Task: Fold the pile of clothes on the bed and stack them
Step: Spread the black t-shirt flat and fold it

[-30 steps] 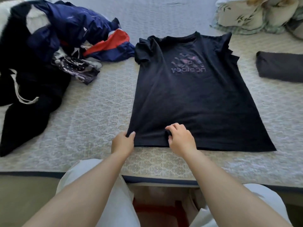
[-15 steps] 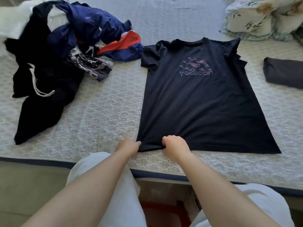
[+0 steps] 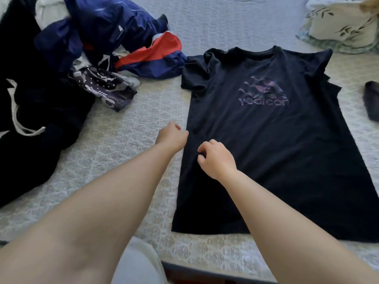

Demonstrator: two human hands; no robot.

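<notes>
Both hands sit at the left edge of the black t-shirt (image 3: 272, 152), about midway up its length. Left hand (image 3: 171, 136) has its fingers curled at the side seam, apparently pinching the edge, though the contact is hidden behind the knuckles; right hand (image 3: 217, 158) has fingers curled down on the cloth just inside that edge, seemingly pinching a small tuck. Shirt lies flat, front up, printed logo showing, on the bed (image 3: 123, 144), collar far, hem near. Unfolded pile of clothes (image 3: 67, 64) lies to the far left; one dark folded item (image 3: 372, 101) at the right margin. Judged light, limp and non-slippery; it will sag and crease anywhere unsupported, so hold along the side seam at two spaced points and carry the edge over together. Against half a second ago: both hands have left the near hem corner and moved up the left side.
</notes>
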